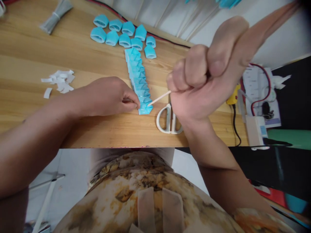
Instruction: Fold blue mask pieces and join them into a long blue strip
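Note:
A row of overlapping, pointed light-blue folded pieces [138, 76] runs down the wooden table, and looks glossy. At its lower end my left hand [110, 97] has thumb and fingers pinched together on the left edge of the lowest folded piece. My right hand [201, 64] is curled into a fist around a thin pale stick [160, 98]. The stick slants down to the left, its tip on the lowest blue piece. Its upper part is hidden in my fingers. White-handled scissors [168, 119] lie under my right wrist, their blades mostly covered.
Several light-blue rounded, hollow pieces [125, 40] stand in rows at the back. White paper slips [62, 81] lie to the left, below a tied bundle of grey strips [56, 16]. A yellow tool with a black cord [233, 95] and a white box [256, 129] are right.

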`<state>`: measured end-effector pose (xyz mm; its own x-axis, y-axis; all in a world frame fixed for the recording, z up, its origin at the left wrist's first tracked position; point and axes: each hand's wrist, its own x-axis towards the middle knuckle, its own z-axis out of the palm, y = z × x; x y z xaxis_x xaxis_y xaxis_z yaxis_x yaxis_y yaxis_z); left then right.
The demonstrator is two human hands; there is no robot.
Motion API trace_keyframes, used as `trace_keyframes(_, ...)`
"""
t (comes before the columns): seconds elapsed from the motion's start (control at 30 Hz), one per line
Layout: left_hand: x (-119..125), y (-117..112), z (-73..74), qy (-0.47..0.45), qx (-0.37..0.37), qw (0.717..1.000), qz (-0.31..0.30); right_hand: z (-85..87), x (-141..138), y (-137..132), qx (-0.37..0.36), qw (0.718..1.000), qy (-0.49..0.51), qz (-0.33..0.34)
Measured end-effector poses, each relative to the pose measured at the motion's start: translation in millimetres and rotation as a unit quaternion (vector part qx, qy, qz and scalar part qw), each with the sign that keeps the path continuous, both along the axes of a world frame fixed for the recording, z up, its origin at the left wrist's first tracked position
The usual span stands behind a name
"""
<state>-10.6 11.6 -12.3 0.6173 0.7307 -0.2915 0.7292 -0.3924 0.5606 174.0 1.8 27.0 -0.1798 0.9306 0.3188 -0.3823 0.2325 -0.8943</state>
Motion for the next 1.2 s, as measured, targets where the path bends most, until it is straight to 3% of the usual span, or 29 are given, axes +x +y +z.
trace_keyframes(0.13, 0.7, -1.0, 0.0, -0.011, 0.008, 1.000, 0.002, 2.9, -2.0, -3.9, -0.042, 0.998, -0.022, 0.049)
trace_keyframes(0.47, -1.4, -2.4, 4.8, -0.047, -0.008, 0.999, -0.010, -6.6, -13.1, -11.0, -0.071, 0.995, -0.048, 0.054)
trace_keyframes(0.63, -3.8, -0.9, 4.5, -0.081, -0.014, 0.997, 0.002, -7.1, -11.9, -9.6, -0.063, 0.995, -0.009, 0.072)
trace_keyframes(0.83, 2.2, -3.3, 3.4, -0.024, -0.004, 0.999, -0.021, -6.6, -13.4, -10.0, -0.061, 0.997, -0.034, 0.039)
trace_keyframes(1.03, 1.3, -1.9, 0.0, -0.005, 0.012, 1.000, -0.012, -0.4, -10.1, -4.6, -0.142, 0.982, -0.125, 0.016)
trace_keyframes(1.2, 1.8, -1.4, 0.1, -0.006, 0.009, 1.000, -0.008, 0.4, -11.7, -4.5, -0.165, 0.975, -0.145, 0.020)
